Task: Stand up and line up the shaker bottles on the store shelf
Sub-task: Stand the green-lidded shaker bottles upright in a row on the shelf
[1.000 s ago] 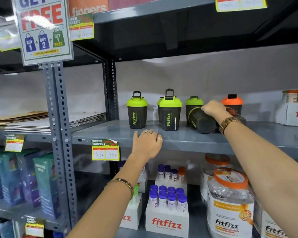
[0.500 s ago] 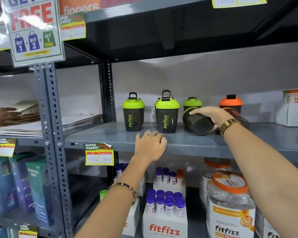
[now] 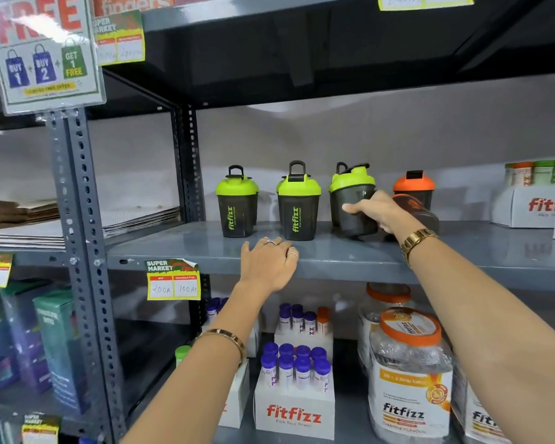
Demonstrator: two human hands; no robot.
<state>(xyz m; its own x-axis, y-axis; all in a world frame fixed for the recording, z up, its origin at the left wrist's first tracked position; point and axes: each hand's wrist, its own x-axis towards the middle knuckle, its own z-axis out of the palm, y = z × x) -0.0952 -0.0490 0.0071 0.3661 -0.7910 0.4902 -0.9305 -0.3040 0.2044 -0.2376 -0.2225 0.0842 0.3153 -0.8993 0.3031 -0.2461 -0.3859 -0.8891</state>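
Two dark shaker bottles with green lids, one at the left [image 3: 236, 203] and one in the middle [image 3: 298, 205], stand upright on the grey shelf [image 3: 318, 256]. My right hand [image 3: 377, 211] grips a third green-lidded shaker [image 3: 351, 195], nearly upright and tilted slightly, its base just above the shelf. Behind my wrist an orange-lidded shaker [image 3: 413, 185] stands upright, and another orange-marked dark shaker [image 3: 418, 209] lies on its side. My left hand [image 3: 268, 264] rests flat on the shelf's front edge, holding nothing.
White fitfizz boxes [image 3: 526, 206] sit at the shelf's right end. Below are boxed purple-capped tubes [image 3: 295, 379] and large orange-lidded jars [image 3: 409, 373]. A steel upright [image 3: 84, 251] and a promo sign [image 3: 45, 49] are at the left, with flat cardboard [image 3: 77, 222] beyond.
My right hand has lifted the lying green-lidded shaker from its side to nearly upright. My left hand has stayed on the shelf edge.
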